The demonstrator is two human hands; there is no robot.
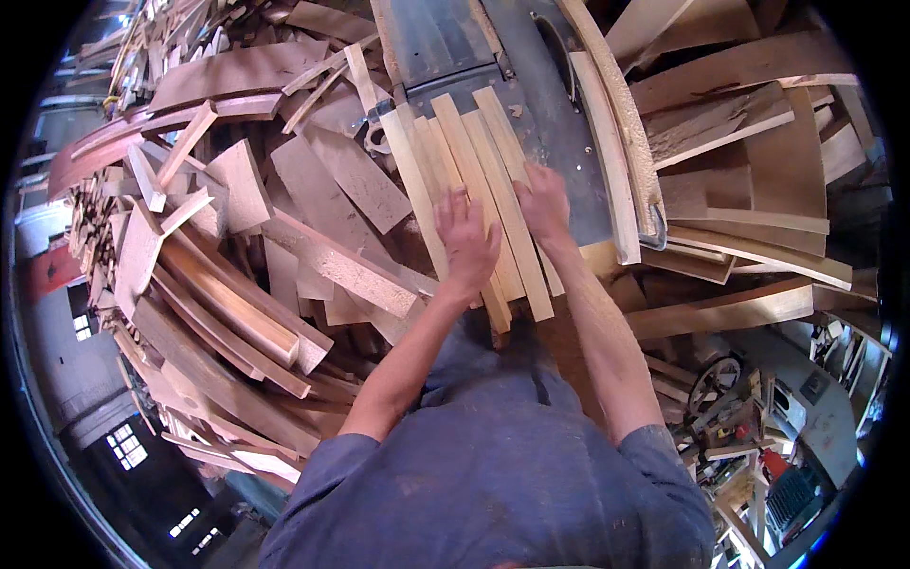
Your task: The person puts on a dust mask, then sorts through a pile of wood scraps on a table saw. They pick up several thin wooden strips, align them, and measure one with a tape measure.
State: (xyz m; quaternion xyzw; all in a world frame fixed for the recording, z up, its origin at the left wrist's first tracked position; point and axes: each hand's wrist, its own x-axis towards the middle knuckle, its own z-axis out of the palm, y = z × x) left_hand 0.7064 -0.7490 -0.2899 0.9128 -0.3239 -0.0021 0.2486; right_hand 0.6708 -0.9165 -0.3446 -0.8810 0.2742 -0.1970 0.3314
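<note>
Several pale wooden strips [485,199] lie side by side, pointing away from me, at the near end of a grey metal machine table [559,123]. Their near ends stick out toward my body at uneven lengths. My left hand [463,237] rests flat on top of the middle strips with its fingers spread. At the right side of the row, my right hand [545,202] is closed on the edge of the outermost strip [502,133]; its fingertips are partly hidden. A longer strip [412,180] forms the left side of the row.
Stacked boards and offcuts [332,171] crowd the left side. Curved planks [237,313] lie nearer on that side. A long curved board [616,104] runs along the machine's right edge. More planks [749,199] are piled beyond it. A spoked wheel [716,384] stands at lower right.
</note>
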